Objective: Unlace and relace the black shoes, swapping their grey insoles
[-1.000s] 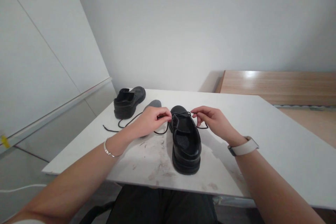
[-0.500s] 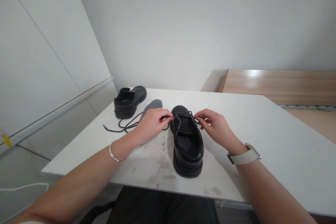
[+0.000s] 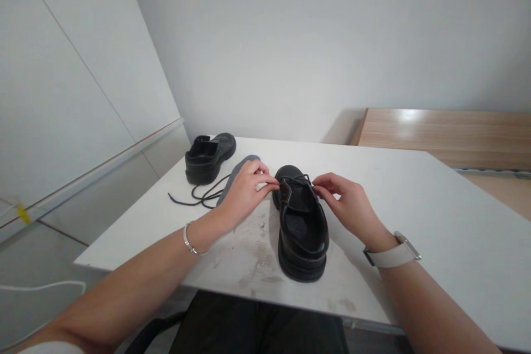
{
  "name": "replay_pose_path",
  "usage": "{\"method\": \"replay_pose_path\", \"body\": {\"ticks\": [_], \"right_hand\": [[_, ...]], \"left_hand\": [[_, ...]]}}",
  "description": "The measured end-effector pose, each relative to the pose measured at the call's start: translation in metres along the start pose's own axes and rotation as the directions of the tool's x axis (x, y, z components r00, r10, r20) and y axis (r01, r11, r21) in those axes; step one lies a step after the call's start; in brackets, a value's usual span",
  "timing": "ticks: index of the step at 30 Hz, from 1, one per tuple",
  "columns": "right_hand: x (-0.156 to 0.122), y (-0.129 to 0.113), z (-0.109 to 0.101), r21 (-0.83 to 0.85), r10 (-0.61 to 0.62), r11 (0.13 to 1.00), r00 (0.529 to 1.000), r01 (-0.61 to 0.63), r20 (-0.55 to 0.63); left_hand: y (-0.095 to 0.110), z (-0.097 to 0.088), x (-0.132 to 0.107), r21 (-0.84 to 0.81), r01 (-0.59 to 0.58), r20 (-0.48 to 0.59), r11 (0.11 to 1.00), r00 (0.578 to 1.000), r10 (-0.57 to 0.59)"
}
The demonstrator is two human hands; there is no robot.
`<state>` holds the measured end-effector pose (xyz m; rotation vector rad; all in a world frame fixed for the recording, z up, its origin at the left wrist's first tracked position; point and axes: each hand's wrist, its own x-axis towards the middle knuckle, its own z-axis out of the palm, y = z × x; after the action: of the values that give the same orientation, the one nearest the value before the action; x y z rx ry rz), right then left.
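A black lace-up shoe (image 3: 302, 246) sits upright on the table, its heel facing me and its toe pointing away. A thin black shoelace (image 3: 295, 178) crosses over its tongue near the toe. My left hand (image 3: 248, 191) is closed in a pinch at the left eyelet flap, with the lace at its fingertips. On the other side, my right hand (image 3: 346, 202) pinches the lace at the right flap edge. The fingertips partly hide the eyelets. A loose stretch of lace lies left of my left hand.
A second black shoe (image 3: 209, 157) stands at the table's back left. A grey insole (image 3: 236, 171) lies behind my left hand. The white table (image 3: 415, 215) has dirt smudges near its front edge. A wooden panel (image 3: 448, 130) is at the right, beyond the table.
The whole view has shifted slightly, moving things to the right. My left fingers have straightened a little at the left flap. My right hand stays pinched at the right flap.
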<state>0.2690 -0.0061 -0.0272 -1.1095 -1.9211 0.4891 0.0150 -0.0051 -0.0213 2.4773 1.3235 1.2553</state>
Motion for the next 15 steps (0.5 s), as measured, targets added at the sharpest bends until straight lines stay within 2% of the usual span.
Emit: {"method": "replay_pose_path", "body": {"ticks": [2,6,12,15], "right_hand": [[0.000,-0.001,0.000,-0.074,-0.076,0.995,0.997,0.074,-0.032],[0.000,-0.004,-0.001,-0.219,-0.180,0.963,0.981,0.159,-0.078],[-0.002,-0.013,0.003,-0.207,-0.117,0.973,0.991,0.102,-0.062],[-0.004,-0.020,0.005,-0.209,-0.077,0.976,0.995,0.064,-0.056]], "left_hand": [[-0.001,0.001,-0.001,0.040,-0.022,-0.022,0.999,0.999,0.023],[-0.002,0.001,-0.002,0.056,-0.080,0.037,0.995,0.996,0.078],[0.001,-0.001,-0.001,0.139,-0.155,0.105,0.978,0.984,0.141],[0.006,-0.004,0.000,0.250,-0.222,0.137,0.943,0.972,0.192]]}}
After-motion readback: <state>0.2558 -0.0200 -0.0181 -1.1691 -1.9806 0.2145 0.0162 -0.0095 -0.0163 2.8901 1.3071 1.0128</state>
